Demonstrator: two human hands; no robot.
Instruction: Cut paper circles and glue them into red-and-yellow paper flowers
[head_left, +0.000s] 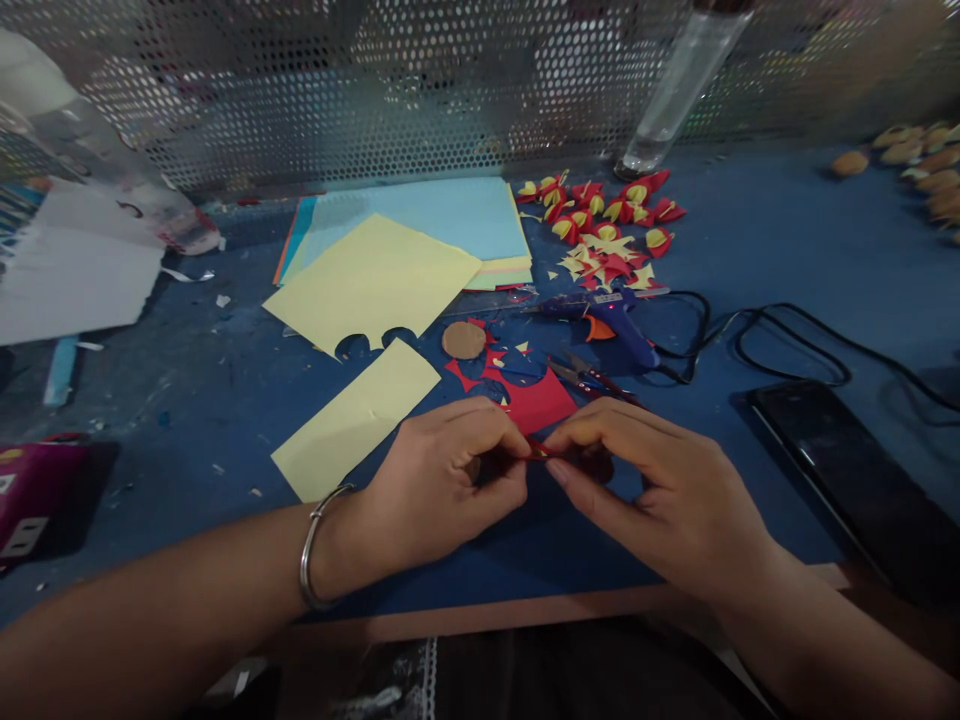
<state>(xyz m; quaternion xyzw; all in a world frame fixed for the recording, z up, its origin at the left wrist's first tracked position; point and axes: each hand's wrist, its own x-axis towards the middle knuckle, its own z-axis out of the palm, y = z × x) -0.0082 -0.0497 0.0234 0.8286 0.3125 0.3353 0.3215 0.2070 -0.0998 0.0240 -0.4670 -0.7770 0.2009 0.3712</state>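
Near the table's front edge, my left hand (pixel 457 465) and my right hand (pixel 652 480) meet fingertip to fingertip. Between them they pinch a small red paper piece (pixel 538 452) that shows a touch of yellow; the fingers cover most of it. Just behind lies a cut red paper sheet (pixel 536 400) with red scraps around it. A round brown disc (pixel 463 340) sits farther back. To the left are a yellow paper strip (pixel 356 420) and a larger yellow sheet (pixel 375 280) with rounded bites cut from its edge. Small scissors (pixel 589 378) lie behind my right hand.
A blue glue gun (pixel 626 325) trails a black cord (pixel 772 310) rightward. Folded red and yellow paper pieces (pixel 577 215) are heaped at the back, beside a coloured paper stack (pixel 450 215). A phone (pixel 847 470) lies right; a clear bottle (pixel 135 150) and magenta box (pixel 37 490) stand left.
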